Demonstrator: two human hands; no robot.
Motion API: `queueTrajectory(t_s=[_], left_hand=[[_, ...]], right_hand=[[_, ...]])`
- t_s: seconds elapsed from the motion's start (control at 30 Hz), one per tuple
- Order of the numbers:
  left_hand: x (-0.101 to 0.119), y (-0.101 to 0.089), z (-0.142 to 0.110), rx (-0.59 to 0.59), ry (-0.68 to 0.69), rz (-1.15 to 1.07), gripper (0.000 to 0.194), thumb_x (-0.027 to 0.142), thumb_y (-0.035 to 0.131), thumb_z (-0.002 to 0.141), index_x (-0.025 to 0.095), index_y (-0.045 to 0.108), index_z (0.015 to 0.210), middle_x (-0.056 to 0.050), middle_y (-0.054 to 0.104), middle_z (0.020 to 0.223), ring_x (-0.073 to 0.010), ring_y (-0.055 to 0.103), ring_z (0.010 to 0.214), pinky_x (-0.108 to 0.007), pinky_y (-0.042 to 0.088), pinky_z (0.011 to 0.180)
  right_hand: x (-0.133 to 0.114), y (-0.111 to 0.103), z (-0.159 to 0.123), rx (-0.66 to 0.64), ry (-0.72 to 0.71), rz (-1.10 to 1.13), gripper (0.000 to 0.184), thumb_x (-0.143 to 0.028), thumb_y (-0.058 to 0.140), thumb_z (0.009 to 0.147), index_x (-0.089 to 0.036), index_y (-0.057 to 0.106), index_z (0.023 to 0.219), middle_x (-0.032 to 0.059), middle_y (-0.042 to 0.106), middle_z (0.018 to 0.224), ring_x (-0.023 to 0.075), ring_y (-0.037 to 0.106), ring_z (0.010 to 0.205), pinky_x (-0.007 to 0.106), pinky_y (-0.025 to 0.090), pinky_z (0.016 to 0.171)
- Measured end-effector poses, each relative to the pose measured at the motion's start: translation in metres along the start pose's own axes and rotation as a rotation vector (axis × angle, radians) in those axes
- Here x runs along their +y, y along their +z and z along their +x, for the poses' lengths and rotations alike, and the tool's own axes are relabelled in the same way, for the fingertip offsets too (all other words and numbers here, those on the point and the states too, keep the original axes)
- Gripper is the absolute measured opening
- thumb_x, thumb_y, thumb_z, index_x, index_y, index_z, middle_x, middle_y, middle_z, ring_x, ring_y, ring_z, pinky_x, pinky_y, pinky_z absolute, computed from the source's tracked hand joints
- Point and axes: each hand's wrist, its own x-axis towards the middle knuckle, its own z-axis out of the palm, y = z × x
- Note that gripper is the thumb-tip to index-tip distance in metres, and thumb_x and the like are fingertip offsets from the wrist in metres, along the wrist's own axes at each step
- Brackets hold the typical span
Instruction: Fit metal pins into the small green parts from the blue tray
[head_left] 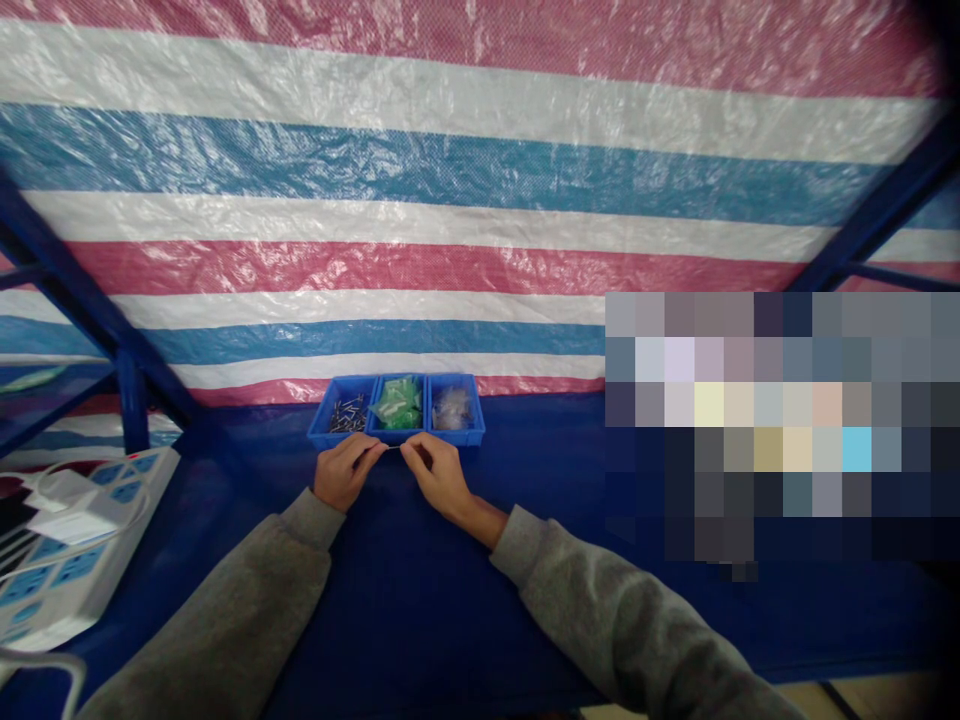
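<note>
My left hand (347, 470) is closed in a pinch, its fingertips just in front of the blue bins. Opposite it, my right hand (436, 475) pinches too. Between the two sets of fingertips runs a thin, light, rod-like piece (394, 447), held level; it is too small for me to tell its kind. Behind my hands stand three joined blue bins. The left bin (319, 425) holds many small metal pieces (349, 412) that look like screws. Green plastic packets (400, 403) fill the middle one. Clear plastic bags (451, 408) lie in the right one.
A white power strip (112, 560) with plugs and cables lies at the left on the dark blue table (420, 620). Behind the table hangs a striped plastic sheet (450, 170), with blue frame posts (133, 390) at the sides. A blurred-out area covers the right.
</note>
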Motion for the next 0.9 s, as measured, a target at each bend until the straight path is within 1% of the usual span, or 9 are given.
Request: queueTrajectory(t_s=[0.17,0.27,0.4,0.53,0.63,0.67,0.8,0.9], left_hand=[[-0.0001,-0.0004,-0.0009,-0.014,-0.025,0.016,0.018,0.027,0.050,0.088,0.017,0.062,0.081,-0.002,0.066,0.075,-0.0113,0.062,0.068,-0.022,0.047,0.068],[-0.0004,-0.0009,-0.0008,-0.022,-0.021,0.011,0.020,0.027,0.048,0.088,0.018,0.063,0.079,-0.001,0.065,0.072,-0.0110,0.061,0.066,-0.021,0.047,0.066],[0.0024,-0.0033,0.0010,-0.047,-0.021,-0.007,0.025,0.028,0.044,0.090,0.017,0.062,0.076,-0.002,0.065,0.070,-0.0110,0.061,0.066,-0.021,0.046,0.065],[0.0036,-0.0033,0.0016,-0.063,-0.029,-0.019,0.022,0.031,0.046,0.090,0.016,0.061,0.083,-0.003,0.065,0.075,-0.0106,0.060,0.066,-0.020,0.046,0.064],[0.0012,-0.0005,0.0007,-0.043,-0.049,-0.013,0.020,0.034,0.050,0.087,0.017,0.060,0.086,-0.001,0.065,0.075,-0.0088,0.057,0.058,-0.020,0.045,0.058],[0.0003,0.0004,0.0004,-0.031,-0.048,-0.012,0.020,0.035,0.052,0.087,0.017,0.060,0.085,-0.001,0.065,0.075,-0.0090,0.058,0.058,-0.020,0.045,0.058],[-0.0011,0.0013,0.0004,0.004,-0.006,-0.027,0.018,0.033,0.053,0.086,0.017,0.060,0.081,-0.002,0.066,0.075,-0.0118,0.062,0.070,-0.021,0.048,0.067],[0.0006,-0.0004,0.0009,0.021,0.001,-0.010,0.018,0.032,0.052,0.087,0.017,0.060,0.079,-0.002,0.065,0.073,-0.0114,0.061,0.068,-0.021,0.047,0.066]], right_hand=[[-0.0016,-0.0009,-0.0006,-0.006,-0.003,0.015,0.026,-0.036,0.043,0.090,-0.017,0.058,0.078,0.0001,0.056,0.068,0.0115,0.049,0.060,0.023,0.038,0.059],[-0.0015,-0.0006,-0.0013,-0.027,-0.013,0.027,0.026,-0.035,0.044,0.089,-0.018,0.057,0.075,-0.0006,0.054,0.065,0.0111,0.047,0.058,0.022,0.038,0.057],[-0.0011,-0.0005,-0.0023,-0.051,-0.025,0.026,0.031,-0.038,0.042,0.090,-0.018,0.056,0.070,-0.0005,0.052,0.064,0.0114,0.047,0.058,0.023,0.037,0.058],[-0.0003,-0.0011,-0.0024,-0.049,-0.028,0.035,0.034,-0.037,0.039,0.092,-0.018,0.054,0.068,-0.0001,0.053,0.064,0.0117,0.049,0.060,0.023,0.038,0.061],[0.0005,-0.0013,-0.0020,-0.051,-0.026,0.046,0.034,-0.035,0.039,0.092,-0.017,0.055,0.069,0.0002,0.054,0.066,0.0115,0.050,0.061,0.023,0.038,0.062],[0.0006,-0.0013,-0.0018,-0.052,-0.022,0.046,0.034,-0.035,0.039,0.092,-0.017,0.056,0.069,0.0001,0.054,0.065,0.0114,0.050,0.061,0.023,0.039,0.062],[-0.0003,-0.0013,-0.0007,-0.054,0.000,0.040,0.035,-0.034,0.038,0.092,-0.017,0.057,0.069,-0.0008,0.054,0.063,0.0110,0.049,0.059,0.022,0.039,0.060],[-0.0015,-0.0018,-0.0003,-0.059,0.010,0.045,0.031,-0.035,0.039,0.092,-0.018,0.059,0.076,-0.0008,0.055,0.065,0.0112,0.050,0.060,0.022,0.039,0.060]])
